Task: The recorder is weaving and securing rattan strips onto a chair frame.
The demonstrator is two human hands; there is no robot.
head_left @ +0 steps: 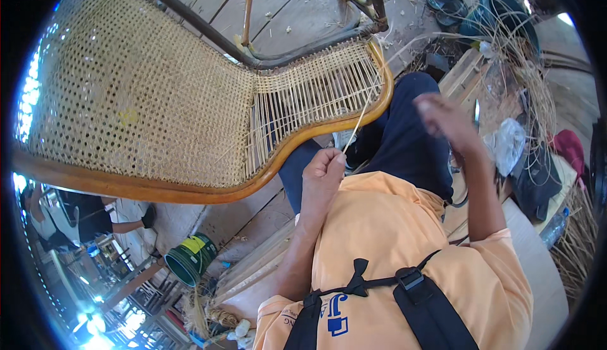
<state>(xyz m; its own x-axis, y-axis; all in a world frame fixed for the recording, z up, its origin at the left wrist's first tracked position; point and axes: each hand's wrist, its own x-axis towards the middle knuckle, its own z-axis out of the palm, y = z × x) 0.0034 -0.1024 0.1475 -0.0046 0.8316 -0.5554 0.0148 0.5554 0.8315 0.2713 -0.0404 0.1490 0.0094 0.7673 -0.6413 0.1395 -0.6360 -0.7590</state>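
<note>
A wooden-framed chair with a woven cane panel (177, 97) lies across my lap, reaching to the upper left. Its left part is a finished open mesh; the narrower right part has mostly parallel strands (316, 91). My left hand (324, 171) is closed in a pinch just below the curved yellow-brown rim (297, 136). From its fingers a thin pale cane strand (356, 126) runs up to the panel's right end. My right hand (439, 117) is raised over my right knee, blurred, away from the panel; whether it holds anything does not show.
Loose cane strands (531, 78) hang in a heap at the right, by clear plastic bags (508, 144) and a dark bucket (499, 18). Sandals (447, 3) lie on the plank floor. At lower left stands a green bucket (190, 260); beyond it another person (82, 214) is partly visible.
</note>
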